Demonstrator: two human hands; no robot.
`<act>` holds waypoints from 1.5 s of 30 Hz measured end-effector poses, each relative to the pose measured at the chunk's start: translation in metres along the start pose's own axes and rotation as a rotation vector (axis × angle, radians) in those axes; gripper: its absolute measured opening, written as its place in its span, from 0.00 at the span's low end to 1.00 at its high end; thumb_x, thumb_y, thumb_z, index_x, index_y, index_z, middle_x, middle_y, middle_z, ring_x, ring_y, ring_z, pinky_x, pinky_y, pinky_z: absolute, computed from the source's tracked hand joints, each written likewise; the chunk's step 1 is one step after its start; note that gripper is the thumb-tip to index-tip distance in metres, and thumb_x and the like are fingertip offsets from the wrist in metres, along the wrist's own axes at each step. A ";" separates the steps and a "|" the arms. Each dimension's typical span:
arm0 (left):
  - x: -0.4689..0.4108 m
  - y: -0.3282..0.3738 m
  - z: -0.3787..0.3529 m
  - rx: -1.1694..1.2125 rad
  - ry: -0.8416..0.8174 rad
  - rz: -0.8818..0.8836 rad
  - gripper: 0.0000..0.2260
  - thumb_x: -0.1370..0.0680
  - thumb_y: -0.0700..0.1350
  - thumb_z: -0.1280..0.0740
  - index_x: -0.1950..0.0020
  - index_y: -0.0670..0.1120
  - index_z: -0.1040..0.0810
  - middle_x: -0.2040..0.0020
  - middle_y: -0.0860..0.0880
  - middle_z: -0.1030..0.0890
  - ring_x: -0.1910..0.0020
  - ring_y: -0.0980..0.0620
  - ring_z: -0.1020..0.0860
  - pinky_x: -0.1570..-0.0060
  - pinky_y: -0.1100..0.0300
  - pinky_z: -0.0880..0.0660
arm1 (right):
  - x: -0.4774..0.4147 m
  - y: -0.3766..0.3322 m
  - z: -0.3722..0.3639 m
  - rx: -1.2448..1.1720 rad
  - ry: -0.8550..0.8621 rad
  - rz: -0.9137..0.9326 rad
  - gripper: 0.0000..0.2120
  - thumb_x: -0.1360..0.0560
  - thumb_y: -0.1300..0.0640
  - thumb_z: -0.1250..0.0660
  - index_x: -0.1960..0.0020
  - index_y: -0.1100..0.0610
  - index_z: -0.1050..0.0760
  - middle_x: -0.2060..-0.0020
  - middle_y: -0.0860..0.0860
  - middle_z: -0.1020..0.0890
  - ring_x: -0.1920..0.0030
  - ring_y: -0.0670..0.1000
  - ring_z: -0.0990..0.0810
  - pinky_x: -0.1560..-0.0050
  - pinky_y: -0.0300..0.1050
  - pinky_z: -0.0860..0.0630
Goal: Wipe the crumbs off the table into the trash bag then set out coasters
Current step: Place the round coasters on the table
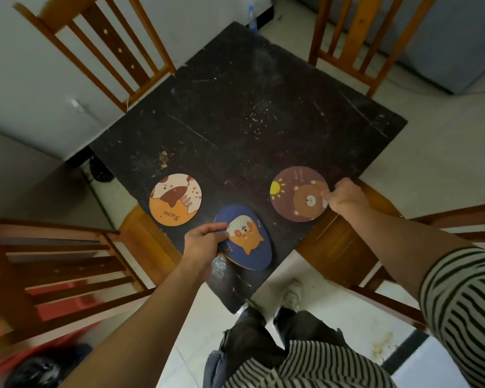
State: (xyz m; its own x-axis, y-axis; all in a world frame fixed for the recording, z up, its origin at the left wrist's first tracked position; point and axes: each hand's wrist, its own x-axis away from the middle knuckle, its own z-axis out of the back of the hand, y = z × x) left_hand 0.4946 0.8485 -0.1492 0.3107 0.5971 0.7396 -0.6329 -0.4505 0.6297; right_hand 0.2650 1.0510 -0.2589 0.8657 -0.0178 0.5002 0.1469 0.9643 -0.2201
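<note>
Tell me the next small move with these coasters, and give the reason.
Probably ease the right hand off the bear coaster: it looks flat on the table, near the right edge, like the Meow coaster on the left. That would free the hand to take the blue coaster, which the left hand has in its grip over the near corner.

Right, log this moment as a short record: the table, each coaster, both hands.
table: dark scratched square table, pale specks near its middle
left coaster: orange round cat coaster, flat on the table, untouched
near coaster: blue round coaster with an orange animal, tilted at the near corner
right coaster: brown round bear coaster, lying by the right edge
left hand: left hand grips the blue coaster, thumb on top
right hand: right hand pinches the brown coaster's rim
surroundings: wooden chairs around the table
</note>
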 end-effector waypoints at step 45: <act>0.327 -0.021 -0.471 -0.156 -0.851 -0.176 0.10 0.22 0.35 0.38 0.41 0.39 0.27 0.56 0.44 0.22 0.63 0.50 0.21 0.68 0.61 0.20 | 0.073 0.453 0.289 -1.296 0.096 -0.233 0.06 0.25 0.56 0.32 0.53 0.60 0.22 0.61 0.54 0.18 0.67 0.52 0.20 0.69 0.40 0.24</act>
State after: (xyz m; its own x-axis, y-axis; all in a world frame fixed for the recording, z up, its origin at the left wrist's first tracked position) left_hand 0.2756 1.3662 -0.0327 0.7961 -0.0751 0.6005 -0.5964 -0.2653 0.7576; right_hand 0.2568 1.5633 -0.0797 0.7807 -0.2180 0.5857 0.5977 -0.0132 -0.8016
